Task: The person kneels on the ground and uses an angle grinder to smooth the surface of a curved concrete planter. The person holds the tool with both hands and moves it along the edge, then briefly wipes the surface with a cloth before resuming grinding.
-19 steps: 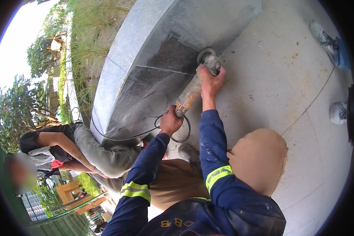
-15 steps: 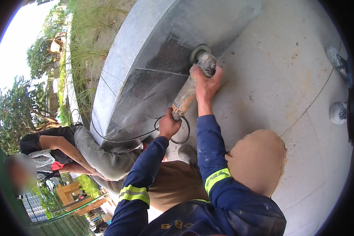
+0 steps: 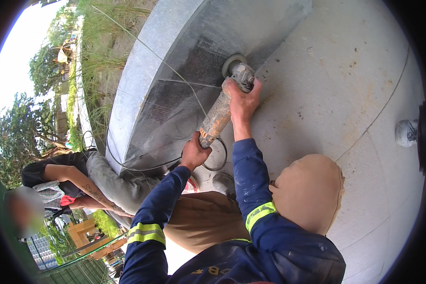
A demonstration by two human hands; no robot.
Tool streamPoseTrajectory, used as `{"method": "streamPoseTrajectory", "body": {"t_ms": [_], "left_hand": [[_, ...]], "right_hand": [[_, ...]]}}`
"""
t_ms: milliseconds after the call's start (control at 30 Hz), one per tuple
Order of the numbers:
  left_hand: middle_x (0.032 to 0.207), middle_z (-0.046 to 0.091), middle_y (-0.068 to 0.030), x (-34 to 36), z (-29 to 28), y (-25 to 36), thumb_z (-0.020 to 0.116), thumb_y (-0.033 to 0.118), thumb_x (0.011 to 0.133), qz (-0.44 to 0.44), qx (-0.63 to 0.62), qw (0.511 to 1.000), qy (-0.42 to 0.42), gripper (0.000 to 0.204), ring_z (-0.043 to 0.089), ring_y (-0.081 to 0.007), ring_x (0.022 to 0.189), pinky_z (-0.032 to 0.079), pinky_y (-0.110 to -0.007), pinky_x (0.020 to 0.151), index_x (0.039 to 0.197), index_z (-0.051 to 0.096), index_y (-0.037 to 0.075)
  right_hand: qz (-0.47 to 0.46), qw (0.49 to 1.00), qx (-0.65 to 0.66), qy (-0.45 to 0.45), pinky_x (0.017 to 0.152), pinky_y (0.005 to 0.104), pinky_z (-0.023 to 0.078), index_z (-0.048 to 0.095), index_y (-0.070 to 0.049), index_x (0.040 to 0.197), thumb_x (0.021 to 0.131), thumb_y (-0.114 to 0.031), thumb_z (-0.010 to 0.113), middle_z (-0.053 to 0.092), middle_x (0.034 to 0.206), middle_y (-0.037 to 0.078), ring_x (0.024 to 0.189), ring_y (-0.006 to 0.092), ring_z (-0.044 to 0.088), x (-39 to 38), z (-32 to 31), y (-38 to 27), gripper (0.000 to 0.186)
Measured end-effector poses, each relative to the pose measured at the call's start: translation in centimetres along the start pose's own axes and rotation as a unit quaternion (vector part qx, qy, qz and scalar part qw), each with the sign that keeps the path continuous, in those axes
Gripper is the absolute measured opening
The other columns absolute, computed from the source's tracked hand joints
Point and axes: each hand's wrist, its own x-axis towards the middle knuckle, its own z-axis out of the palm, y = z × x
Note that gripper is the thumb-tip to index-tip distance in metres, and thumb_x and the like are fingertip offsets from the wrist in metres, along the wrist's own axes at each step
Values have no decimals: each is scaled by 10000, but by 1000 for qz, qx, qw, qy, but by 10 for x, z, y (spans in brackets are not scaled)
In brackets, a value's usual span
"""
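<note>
An angle grinder (image 3: 215,117), dusty with an orange-and-grey body, slants between my two hands. My right hand (image 3: 243,102) wraps round its front end, just behind the metal head. Its rear end is in the grip of my left hand (image 3: 194,152). The round grinding disc (image 3: 232,65) lies against the side face of the grey stone curb (image 3: 161,123), near its lower edge. Dark patches and a pale joint line mark that face beside the disc. Whether the disc spins I cannot tell.
A black power cord (image 3: 149,169) runs from the grinder's rear, looping beside my left hand. Another person (image 3: 113,184) sits at the left by the curb's end. Tall grass (image 3: 111,52) grows behind the curb; one long blade crosses it. A dusty shoe (image 3: 406,133) stands at the far right.
The grinder and both hands have shifted slightly left, the left hand also a little lower. The disc has moved a short way along the curb face. A long grass blade now crosses in front.
</note>
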Motion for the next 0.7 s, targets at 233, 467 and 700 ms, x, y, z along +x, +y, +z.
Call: {"method": "streamPoseTrajectory", "body": {"t_ms": [233,467,700], "left_hand": [[989,708,-252,5,-4,-3,707,113,695,46,-64,995,64,525,689,-416,989,548,-440,831,1185,554,3],[865,685,-275,2,3,-5,724,198,706,48,-19,997,54,497,656,-487,858,521,-528,752,1119,516,14],[889,691,-278,2,5,-1,720,220,694,33,-8,999,19,533,660,-482,886,521,-518,780,1148,537,8]], "right_hand": [[-41,997,51,-48,932,377,493,448,62,1329,751,-209,826,582,1182,166,1062,248,586,-19,13,-55,742],[-5,998,54,-40,990,362,459,435,44,1356,785,-158,816,553,1258,172,1131,237,560,-10,6,-32,715],[0,1000,30,-5,927,362,491,479,40,1281,762,-174,828,605,1159,165,1026,226,605,-3,3,-24,662]]}}
